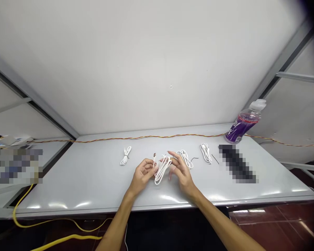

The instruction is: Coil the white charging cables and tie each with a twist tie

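Observation:
A looped white charging cable (162, 170) is held up over the table near its front edge. My left hand (143, 174) pinches it at its left side, and one cable end with a plug (154, 156) sticks up beside those fingers. At the right of the loops is my right hand (181, 170), its fingers apart and curved, with the fingertips close to the coil; whether they touch it I cannot tell. Behind that hand lies another coiled white cable (185, 160), partly hidden, with a short black tie (195, 158) by it.
A tied white cable (125, 156) lies left, another coil (205, 153) right beside a black tie (215, 159). A purple-labelled bottle (243, 123) stands at the back right, near a blurred dark object (237, 164). A twisted wire (146, 137) runs along the back; a yellow cable (21, 223) hangs front left.

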A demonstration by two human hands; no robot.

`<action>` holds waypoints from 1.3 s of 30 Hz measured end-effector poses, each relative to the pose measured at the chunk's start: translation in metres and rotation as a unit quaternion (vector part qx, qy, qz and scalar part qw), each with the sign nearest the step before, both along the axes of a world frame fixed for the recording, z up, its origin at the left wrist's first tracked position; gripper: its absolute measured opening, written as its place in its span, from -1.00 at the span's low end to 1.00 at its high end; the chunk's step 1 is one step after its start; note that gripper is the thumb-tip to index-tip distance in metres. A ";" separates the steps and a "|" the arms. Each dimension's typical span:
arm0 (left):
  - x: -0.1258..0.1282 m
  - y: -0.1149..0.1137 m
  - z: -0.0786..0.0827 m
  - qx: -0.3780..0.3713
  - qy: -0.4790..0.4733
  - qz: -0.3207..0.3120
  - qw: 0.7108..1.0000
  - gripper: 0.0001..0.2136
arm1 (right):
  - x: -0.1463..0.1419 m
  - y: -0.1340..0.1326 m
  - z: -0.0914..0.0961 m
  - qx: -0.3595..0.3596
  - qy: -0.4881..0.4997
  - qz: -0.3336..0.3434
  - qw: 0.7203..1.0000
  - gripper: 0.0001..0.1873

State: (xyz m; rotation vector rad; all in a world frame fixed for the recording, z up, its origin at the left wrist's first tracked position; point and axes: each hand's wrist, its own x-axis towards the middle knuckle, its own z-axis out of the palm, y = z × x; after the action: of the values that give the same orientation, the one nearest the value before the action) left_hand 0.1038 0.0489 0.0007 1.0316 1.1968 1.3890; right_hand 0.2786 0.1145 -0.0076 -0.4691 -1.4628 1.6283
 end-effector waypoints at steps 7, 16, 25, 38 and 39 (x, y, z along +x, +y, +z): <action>0.001 0.003 -0.007 0.034 -0.002 0.089 0.995 -0.67 | -0.006 0.004 -0.001 -0.053 -0.021 -0.020 0.998 -0.61; -0.004 0.004 -0.007 0.062 0.000 0.165 0.984 -0.69 | -0.006 0.002 -0.006 -0.014 -0.050 0.087 0.995 -0.31; -0.002 0.005 -0.008 0.044 0.002 0.169 0.985 -0.67 | -0.008 -0.002 -0.003 0.054 -0.139 0.018 0.989 -0.74; -0.008 0.008 -0.009 0.057 0.028 0.323 0.944 -0.68 | 0.051 -0.003 0.008 -0.063 -0.068 0.061 0.994 -0.66; -0.007 0.008 -0.008 0.061 0.028 0.325 0.943 -0.68 | 0.060 -0.004 0.008 -0.064 -0.076 0.044 0.994 -0.63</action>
State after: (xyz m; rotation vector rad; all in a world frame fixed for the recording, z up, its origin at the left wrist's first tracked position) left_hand 0.0967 0.0568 -0.0075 0.7869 1.5944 1.9688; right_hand 0.3383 0.1108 0.0002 -0.6195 -1.5135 1.7975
